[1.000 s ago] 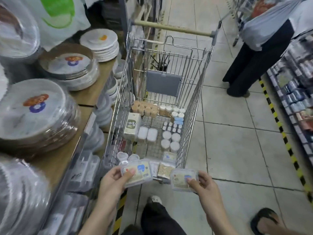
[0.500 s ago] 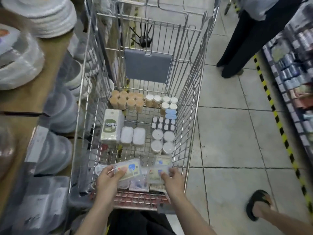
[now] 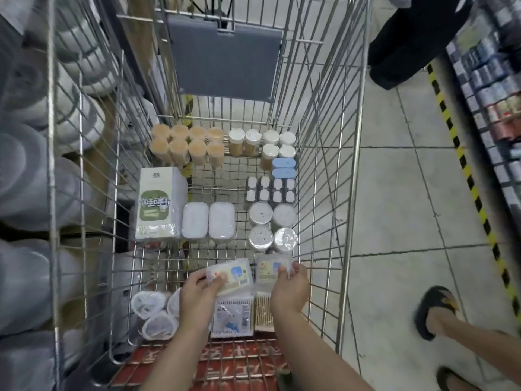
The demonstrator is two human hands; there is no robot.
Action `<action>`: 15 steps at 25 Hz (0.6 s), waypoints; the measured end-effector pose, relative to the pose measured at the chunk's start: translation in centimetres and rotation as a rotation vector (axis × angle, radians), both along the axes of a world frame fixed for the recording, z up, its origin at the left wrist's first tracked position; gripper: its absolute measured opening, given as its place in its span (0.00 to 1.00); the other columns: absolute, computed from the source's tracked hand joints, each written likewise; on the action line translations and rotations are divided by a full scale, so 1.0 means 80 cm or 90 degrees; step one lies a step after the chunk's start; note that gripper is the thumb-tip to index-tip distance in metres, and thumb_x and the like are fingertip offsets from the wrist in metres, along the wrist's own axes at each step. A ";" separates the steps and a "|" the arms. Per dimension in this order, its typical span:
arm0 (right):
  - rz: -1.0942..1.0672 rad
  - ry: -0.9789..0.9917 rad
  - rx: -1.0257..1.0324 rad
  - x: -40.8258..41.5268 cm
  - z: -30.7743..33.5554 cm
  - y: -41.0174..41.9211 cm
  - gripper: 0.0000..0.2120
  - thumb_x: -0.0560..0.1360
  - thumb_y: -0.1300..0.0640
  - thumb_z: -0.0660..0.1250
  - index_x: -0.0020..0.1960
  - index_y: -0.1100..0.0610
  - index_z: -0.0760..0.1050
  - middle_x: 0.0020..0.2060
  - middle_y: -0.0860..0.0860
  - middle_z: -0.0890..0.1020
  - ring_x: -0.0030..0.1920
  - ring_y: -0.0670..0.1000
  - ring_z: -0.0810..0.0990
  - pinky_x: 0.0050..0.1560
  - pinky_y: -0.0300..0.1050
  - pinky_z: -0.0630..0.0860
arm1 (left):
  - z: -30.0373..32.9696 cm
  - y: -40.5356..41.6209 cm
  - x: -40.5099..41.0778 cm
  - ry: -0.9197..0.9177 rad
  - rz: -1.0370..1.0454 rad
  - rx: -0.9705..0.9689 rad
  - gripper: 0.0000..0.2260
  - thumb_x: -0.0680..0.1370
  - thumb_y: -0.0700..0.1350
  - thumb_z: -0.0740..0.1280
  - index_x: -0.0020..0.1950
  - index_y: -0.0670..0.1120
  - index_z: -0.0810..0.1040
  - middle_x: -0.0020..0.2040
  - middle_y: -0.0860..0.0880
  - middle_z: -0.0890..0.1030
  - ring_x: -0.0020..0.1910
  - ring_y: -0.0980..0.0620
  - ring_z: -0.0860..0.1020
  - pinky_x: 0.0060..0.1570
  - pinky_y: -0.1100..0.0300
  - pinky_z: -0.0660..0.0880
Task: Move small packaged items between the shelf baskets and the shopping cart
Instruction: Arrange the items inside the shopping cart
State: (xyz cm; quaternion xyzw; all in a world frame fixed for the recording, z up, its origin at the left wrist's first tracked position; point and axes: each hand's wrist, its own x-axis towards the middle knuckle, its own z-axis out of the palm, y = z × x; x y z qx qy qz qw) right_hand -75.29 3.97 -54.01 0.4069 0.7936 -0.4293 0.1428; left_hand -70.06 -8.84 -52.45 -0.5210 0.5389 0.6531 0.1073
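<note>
Both my hands are low inside the wire shopping cart (image 3: 324, 170). My left hand (image 3: 198, 300) grips a clear flat packet (image 3: 235, 273) with a blue mark and cream contents. My right hand (image 3: 290, 290) grips a second, similar clear packet (image 3: 269, 269) beside it, near the cart's right wall. Under the hands lie a white packet with blue print (image 3: 232, 317) and a pack of cotton swabs (image 3: 262, 313). Farther in stand rows of tan-capped jars (image 3: 187, 146), white-lidded jars (image 3: 260, 142), white boxes (image 3: 208, 221) and a green-labelled box (image 3: 158, 204).
Stacks of wrapped plastic plates and bowls (image 3: 31, 176) fill the shelf on the left of the cart. Another person's dark trousers (image 3: 408, 46) stand at the far right, beside a shelf of small tins (image 3: 496, 88). A sandalled foot (image 3: 435, 314) is on the tiled floor.
The view has tilted down and closed in on the cart. Both hands have carried their packets over the near edge and down into the cart, close together.
</note>
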 end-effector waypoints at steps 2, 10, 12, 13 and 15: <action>0.003 -0.006 0.023 -0.002 -0.006 0.000 0.14 0.80 0.60 0.61 0.64 0.62 0.71 0.56 0.57 0.79 0.47 0.49 0.73 0.46 0.40 0.71 | -0.011 0.006 -0.009 -0.011 -0.024 0.015 0.19 0.74 0.40 0.71 0.63 0.42 0.72 0.55 0.43 0.80 0.50 0.45 0.79 0.51 0.51 0.76; -0.017 -0.019 0.080 -0.004 -0.022 -0.012 0.17 0.81 0.60 0.57 0.68 0.60 0.68 0.63 0.56 0.75 0.61 0.57 0.76 0.58 0.50 0.75 | -0.043 0.008 -0.019 -0.033 -0.048 0.060 0.22 0.74 0.42 0.71 0.66 0.42 0.70 0.59 0.41 0.78 0.54 0.44 0.78 0.57 0.50 0.74; -0.024 -0.028 0.081 -0.003 -0.023 -0.014 0.16 0.81 0.58 0.57 0.67 0.58 0.68 0.62 0.56 0.76 0.59 0.57 0.77 0.56 0.54 0.77 | -0.050 0.007 -0.019 -0.035 -0.061 0.065 0.22 0.74 0.42 0.71 0.66 0.41 0.71 0.57 0.42 0.79 0.53 0.44 0.79 0.58 0.49 0.75; -0.026 -0.035 0.082 -0.004 -0.021 -0.013 0.15 0.81 0.58 0.57 0.67 0.58 0.69 0.61 0.56 0.77 0.57 0.58 0.78 0.54 0.54 0.78 | -0.051 0.006 -0.019 -0.035 -0.072 0.070 0.21 0.73 0.42 0.71 0.65 0.41 0.72 0.56 0.42 0.80 0.53 0.44 0.80 0.58 0.48 0.75; -0.026 -0.043 0.073 -0.004 -0.015 -0.009 0.16 0.81 0.59 0.55 0.67 0.58 0.69 0.60 0.56 0.77 0.55 0.57 0.79 0.50 0.50 0.77 | -0.055 0.007 -0.023 -0.030 -0.083 0.080 0.20 0.73 0.42 0.72 0.63 0.41 0.73 0.54 0.43 0.82 0.52 0.44 0.80 0.56 0.48 0.76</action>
